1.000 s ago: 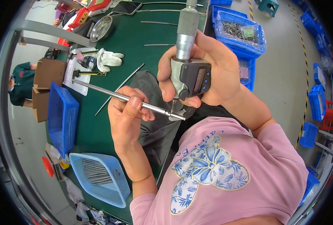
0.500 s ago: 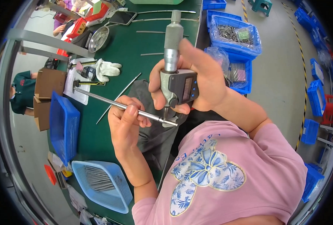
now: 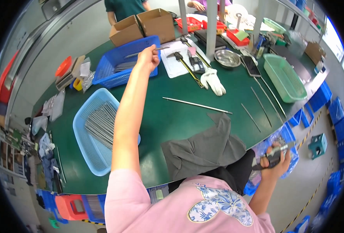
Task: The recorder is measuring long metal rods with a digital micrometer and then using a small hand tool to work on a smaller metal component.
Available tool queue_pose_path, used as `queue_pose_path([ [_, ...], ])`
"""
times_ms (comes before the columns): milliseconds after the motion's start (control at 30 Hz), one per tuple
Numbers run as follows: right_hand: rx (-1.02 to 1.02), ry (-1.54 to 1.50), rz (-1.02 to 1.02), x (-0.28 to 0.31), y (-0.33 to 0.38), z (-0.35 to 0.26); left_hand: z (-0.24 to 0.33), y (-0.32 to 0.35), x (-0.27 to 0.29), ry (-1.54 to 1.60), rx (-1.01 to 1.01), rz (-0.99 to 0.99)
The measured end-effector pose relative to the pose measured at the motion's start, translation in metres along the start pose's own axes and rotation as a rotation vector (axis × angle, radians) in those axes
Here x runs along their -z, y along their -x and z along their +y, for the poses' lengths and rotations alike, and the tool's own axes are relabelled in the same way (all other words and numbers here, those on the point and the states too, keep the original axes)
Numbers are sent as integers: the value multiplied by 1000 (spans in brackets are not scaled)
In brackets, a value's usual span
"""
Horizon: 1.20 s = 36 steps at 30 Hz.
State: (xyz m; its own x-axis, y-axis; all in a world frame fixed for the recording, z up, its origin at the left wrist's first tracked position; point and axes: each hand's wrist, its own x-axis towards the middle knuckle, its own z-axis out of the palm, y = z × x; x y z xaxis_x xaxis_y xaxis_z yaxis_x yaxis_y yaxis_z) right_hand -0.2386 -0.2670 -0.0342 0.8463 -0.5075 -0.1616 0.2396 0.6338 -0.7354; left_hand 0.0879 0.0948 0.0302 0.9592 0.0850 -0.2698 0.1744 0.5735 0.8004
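My left hand [image 3: 148, 59] reaches out over the dark blue basket [image 3: 102, 75], its fingers closed on a thin metal rod [image 3: 163, 48]. Only the rod's short end shows past the fingers. Several rods lie inside that basket. Low on the right, beyond the table edge, my right hand [image 3: 276, 169] grips a digital micrometer [image 3: 273, 156]; its barrel points right. Left of my left forearm stands a light blue basket [image 3: 77, 128] filled with grey metal rods [image 3: 102, 122]. One rod [image 3: 197, 104] lies alone mid-table, beside a dark grey cloth [image 3: 207, 149].
Calipers [image 3: 189, 70] lie on paper beside a white glove [image 3: 214, 81]. Behind are cardboard boxes [image 3: 156, 25], a metal bowl [image 3: 227, 58] and a phone [image 3: 250, 66]. A green basket [image 3: 283, 79] stands at right, near several thin rods. Two people are across the table.
My left hand has carried the rod away from the micrometer and out over the dark blue basket. My right hand has dropped to the right with the micrometer. The view has turned.
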Motion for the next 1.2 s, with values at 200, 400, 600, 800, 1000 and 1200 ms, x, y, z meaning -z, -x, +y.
queue_pose_path([
  [200,87,-85,-23,46,9,-15,23,-71,55,-536,-38,549],
  [400,238,-56,135,70,36,-30,29,-85,51,-1314,71,734],
  [600,276,30,239,82,58,-35,6,-85,68,-1716,-45,608],
  [800,166,-42,75,88,44,-27,-12,-20,12,-1931,-1062,376],
  [1000,103,-106,-53,65,17,-9,-145,90,-47,-1915,-1180,-1048],
  [1200,98,-147,-192,63,24,-7,-177,86,-48,-2158,-1210,-898],
])
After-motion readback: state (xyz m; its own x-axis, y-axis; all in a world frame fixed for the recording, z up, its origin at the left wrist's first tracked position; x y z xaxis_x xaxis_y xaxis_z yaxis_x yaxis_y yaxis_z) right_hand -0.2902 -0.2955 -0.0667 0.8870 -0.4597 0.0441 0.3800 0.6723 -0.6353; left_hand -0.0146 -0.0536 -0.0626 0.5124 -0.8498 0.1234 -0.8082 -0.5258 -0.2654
